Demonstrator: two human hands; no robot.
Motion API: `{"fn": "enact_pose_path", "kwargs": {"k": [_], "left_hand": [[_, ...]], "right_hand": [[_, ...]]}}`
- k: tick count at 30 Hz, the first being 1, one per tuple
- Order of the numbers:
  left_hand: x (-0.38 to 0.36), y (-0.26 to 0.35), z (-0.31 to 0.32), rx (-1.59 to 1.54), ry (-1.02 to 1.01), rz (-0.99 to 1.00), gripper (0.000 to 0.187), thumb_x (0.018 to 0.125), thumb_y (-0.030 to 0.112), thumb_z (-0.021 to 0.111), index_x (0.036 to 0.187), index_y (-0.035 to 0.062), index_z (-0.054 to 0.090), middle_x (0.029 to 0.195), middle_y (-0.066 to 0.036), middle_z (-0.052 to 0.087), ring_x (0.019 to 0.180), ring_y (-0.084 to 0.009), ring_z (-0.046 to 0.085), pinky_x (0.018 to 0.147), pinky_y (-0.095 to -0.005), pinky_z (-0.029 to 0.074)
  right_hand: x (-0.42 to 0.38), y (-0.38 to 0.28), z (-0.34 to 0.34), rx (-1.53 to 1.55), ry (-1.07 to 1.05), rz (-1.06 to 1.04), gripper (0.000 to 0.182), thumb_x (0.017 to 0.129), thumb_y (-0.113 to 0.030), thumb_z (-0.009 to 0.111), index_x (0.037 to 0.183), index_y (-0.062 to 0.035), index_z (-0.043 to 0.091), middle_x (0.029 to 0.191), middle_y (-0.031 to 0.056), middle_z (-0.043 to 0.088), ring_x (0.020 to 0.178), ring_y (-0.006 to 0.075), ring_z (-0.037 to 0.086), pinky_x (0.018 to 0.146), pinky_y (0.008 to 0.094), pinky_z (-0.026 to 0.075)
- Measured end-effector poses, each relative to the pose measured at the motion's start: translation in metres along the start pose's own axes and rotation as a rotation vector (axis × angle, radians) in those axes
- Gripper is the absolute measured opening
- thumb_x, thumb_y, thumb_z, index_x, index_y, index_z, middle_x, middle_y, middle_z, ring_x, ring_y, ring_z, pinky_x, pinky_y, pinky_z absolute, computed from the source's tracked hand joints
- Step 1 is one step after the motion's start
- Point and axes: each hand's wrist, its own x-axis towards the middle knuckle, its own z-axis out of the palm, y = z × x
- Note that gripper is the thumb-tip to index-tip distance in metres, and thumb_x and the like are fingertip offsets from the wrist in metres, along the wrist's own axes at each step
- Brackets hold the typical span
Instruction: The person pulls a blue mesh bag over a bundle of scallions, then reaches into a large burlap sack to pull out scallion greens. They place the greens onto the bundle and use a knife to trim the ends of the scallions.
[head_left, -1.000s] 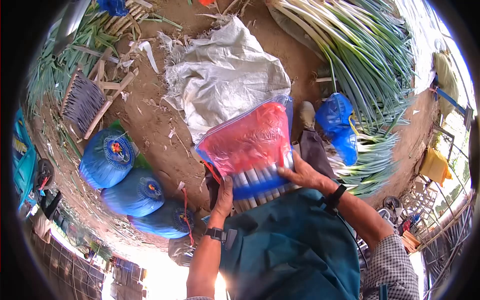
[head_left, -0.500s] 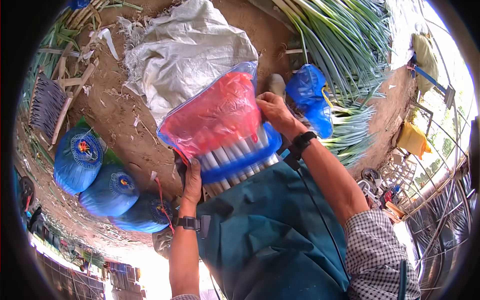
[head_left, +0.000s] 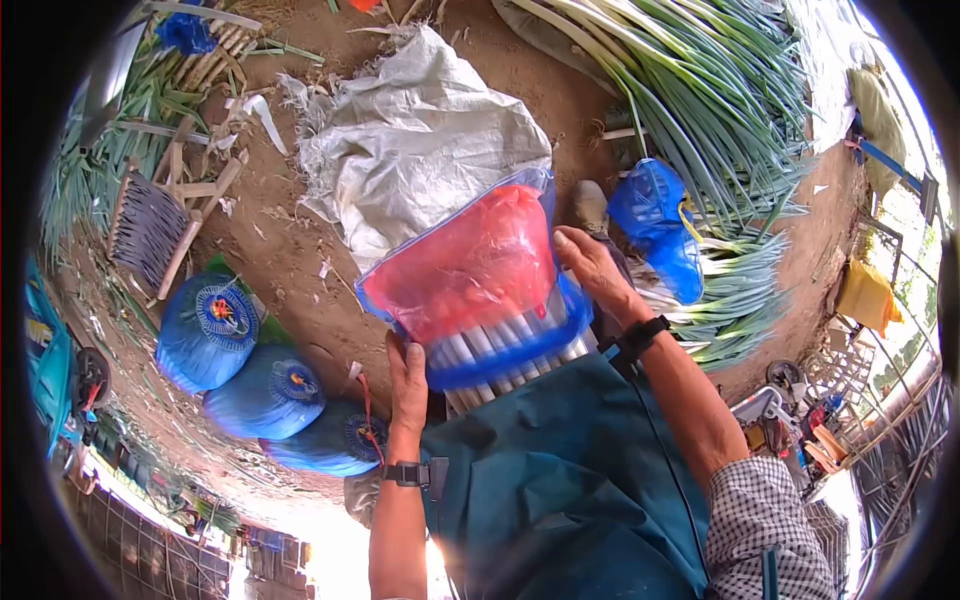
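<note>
A clear, blue-edged plastic bag (head_left: pixel 398 270) lies across the lap, on a dark teal apron (head_left: pixel 560 470). Inside it, red plastic film (head_left: pixel 470 262) covers one end of a bundle of white stalks (head_left: pixel 500 342), which look like green onions. A blue band crosses the stalks. My left hand (head_left: pixel 407 385) holds the bag's left side, thumb in front, other fingers mostly hidden beside it. Against the right edge, my right hand (head_left: pixel 598 272) grips the bag with fingers curved around the side; the fingertips are partly hidden.
A crumpled white woven sack (head_left: pixel 440 130) lies ahead on the dirt. Long green onions (head_left: pixel 700 80) are heaped at the upper right, beside a blue plastic bag (head_left: pixel 645 200). Several round blue packed bundles (head_left: pixel 208 330) sit at the left, near a low wooden stool (head_left: pixel 165 225).
The view has shifted, so everything appears lower and further right. My right hand has gone from pinching the bag's upper right edge to lying along its side.
</note>
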Motion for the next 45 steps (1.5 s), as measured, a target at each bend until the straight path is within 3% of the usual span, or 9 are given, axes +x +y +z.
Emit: {"fn": "enact_pose_path", "kwargs": {"k": [6,14,21,25,32,37,38,41,45], "left_hand": [[-0.014,-0.019,0.012,0.325,-0.232,-0.275,0.084,0.099,0.067,0.031,0.155,0.0050,0.027,0.161,-0.012,0.028,0.151,-0.0292,0.020,0.118,-0.0531,-0.009],[-0.017,-0.009,0.005,0.097,-0.192,-0.186,0.072,0.088,0.040,0.071,0.136,-0.0068,0.045,0.135,-0.023,0.052,0.126,-0.0314,0.049,0.107,-0.0403,0.036],[-0.024,0.087,0.027,0.525,-0.008,0.500,0.023,0.083,0.014,0.075,0.094,-0.0004,0.062,0.084,-0.016,0.064,0.078,-0.0325,0.061,0.071,-0.0446,0.046],[-0.019,0.074,0.056,0.484,-0.270,0.074,0.024,0.081,0.009,0.076,0.099,0.0014,0.061,0.081,-0.014,0.063,0.068,-0.0280,0.060,0.066,-0.0401,0.048],[-0.024,0.080,0.058,0.276,-0.250,-0.119,0.026,0.080,0.004,0.074,0.100,0.0004,0.058,0.073,-0.008,0.061,0.067,-0.0150,0.059,0.065,-0.0304,0.050],[-0.020,0.089,0.059,0.312,-0.276,-0.104,0.024,0.079,0.003,0.074,0.096,0.0002,0.059,0.072,-0.009,0.062,0.066,-0.0164,0.059,0.063,-0.0314,0.050],[-0.019,0.089,0.057,0.314,-0.274,-0.076,0.023,0.079,0.003,0.074,0.096,0.0001,0.059,0.071,-0.009,0.062,0.066,-0.0166,0.059,0.063,-0.0315,0.050],[-0.019,0.085,0.052,0.337,-0.308,-0.007,0.025,0.080,0.009,0.075,0.098,0.0008,0.059,0.074,-0.012,0.064,0.066,-0.0223,0.062,0.063,-0.0353,0.049],[-0.021,0.094,0.047,0.362,-0.330,0.045,0.026,0.083,0.014,0.072,0.102,-0.0005,0.062,0.081,-0.017,0.066,0.075,-0.0310,0.065,0.069,-0.0411,0.051]], "right_hand": [[-0.064,0.018,0.016,-0.437,-0.282,-0.155,0.109,0.076,-0.047,0.081,0.149,0.0080,0.022,0.143,0.0329,0.040,0.136,0.0444,0.039,0.115,0.0448,0.032],[-0.087,0.016,-0.007,-0.744,-0.490,0.059,0.109,0.076,-0.046,0.080,0.144,0.0111,0.018,0.141,0.0357,0.038,0.133,0.0469,0.039,0.112,0.0444,0.035],[-0.055,0.036,-0.098,-0.242,-0.021,0.017,0.031,0.091,-0.024,0.065,0.108,0.0017,0.070,0.105,0.0162,0.071,0.099,0.0211,0.067,0.089,0.0342,0.053],[0.004,0.089,-0.209,-0.900,0.278,0.025,0.049,0.080,-0.034,0.073,0.121,-0.0088,0.065,0.123,0.0274,0.057,0.110,0.0478,0.057,0.093,0.0510,0.050],[0.133,0.094,-0.274,-1.490,0.045,0.206,0.062,0.084,-0.040,0.069,0.138,-0.0155,0.053,0.136,0.0241,0.052,0.126,0.0431,0.051,0.103,0.0508,0.045],[0.069,0.068,-0.303,-0.940,0.313,-0.146,0.037,0.089,-0.021,0.062,0.120,0.0001,0.064,0.117,0.0247,0.066,0.105,0.0389,0.065,0.089,0.0428,0.051],[0.042,0.065,-0.330,-1.361,0.210,-0.627,0.035,0.091,-0.018,0.063,0.118,0.0033,0.064,0.108,0.0203,0.070,0.095,0.0311,0.068,0.081,0.0371,0.052],[-0.074,-0.050,-0.301,-0.015,0.663,-0.151,0.034,0.097,-0.018,0.064,0.121,0.0058,0.063,0.105,0.0067,0.068,0.093,0.0136,0.062,0.081,0.0270,0.050],[-0.182,-0.159,-0.295,0.198,0.802,-0.459,0.027,0.100,-0.014,0.060,0.119,0.0036,0.062,0.108,0.0095,0.065,0.097,0.0169,0.064,0.092,0.0354,0.055]]}}
